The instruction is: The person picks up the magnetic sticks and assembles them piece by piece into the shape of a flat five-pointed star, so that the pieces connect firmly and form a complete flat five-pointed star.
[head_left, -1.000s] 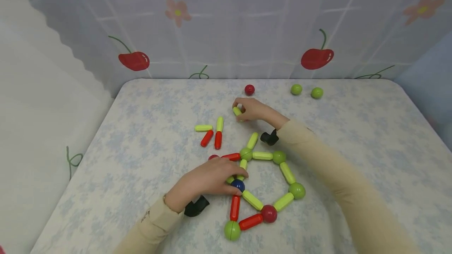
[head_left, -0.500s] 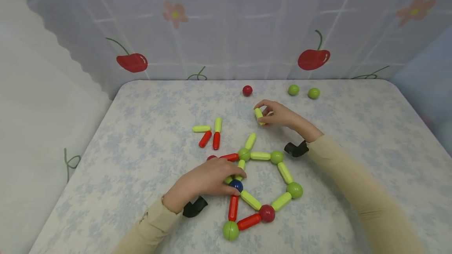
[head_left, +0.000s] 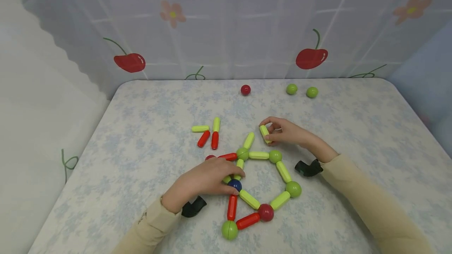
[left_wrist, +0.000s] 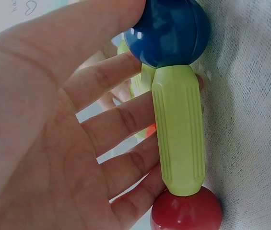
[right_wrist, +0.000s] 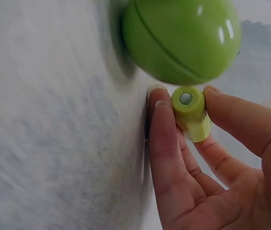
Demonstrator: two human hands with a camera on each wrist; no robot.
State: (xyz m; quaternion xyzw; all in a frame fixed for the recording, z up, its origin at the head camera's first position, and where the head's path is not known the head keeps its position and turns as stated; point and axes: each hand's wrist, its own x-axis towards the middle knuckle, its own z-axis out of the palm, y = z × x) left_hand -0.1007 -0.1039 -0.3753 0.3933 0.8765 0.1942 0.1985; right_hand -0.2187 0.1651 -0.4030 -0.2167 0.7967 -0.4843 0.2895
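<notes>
A flat frame of magnetic rods and balls lies on the table. My left hand [head_left: 208, 177] reaches over its left side, the thumb against the blue ball [left_wrist: 169, 33] and the fingers behind a yellow-green rod [left_wrist: 179, 134] that joins it to a red ball [left_wrist: 185, 211]. Further back, the right hand [head_left: 287, 132] pinches a loose yellow-green magnetic rod [right_wrist: 188, 105] between thumb and fingertips, its round metal end showing. This rod is behind the frame's green corner ball [head_left: 275, 156]. Another yellow-green rod [head_left: 248, 140] sticks out from the upper-left green ball [head_left: 242, 153].
Loose yellow-green rods [head_left: 200, 128] and red rods [head_left: 203, 138] lie behind the left hand. Along the far edge sit a red ball [head_left: 245, 90] and two green balls [head_left: 291, 89]. A printed curtain [head_left: 226, 26] hangs behind the table [head_left: 148, 105].
The right hand has carried its yellow-green rod to the right, then nearer to the frame. The left hand stays in place on the frame.
</notes>
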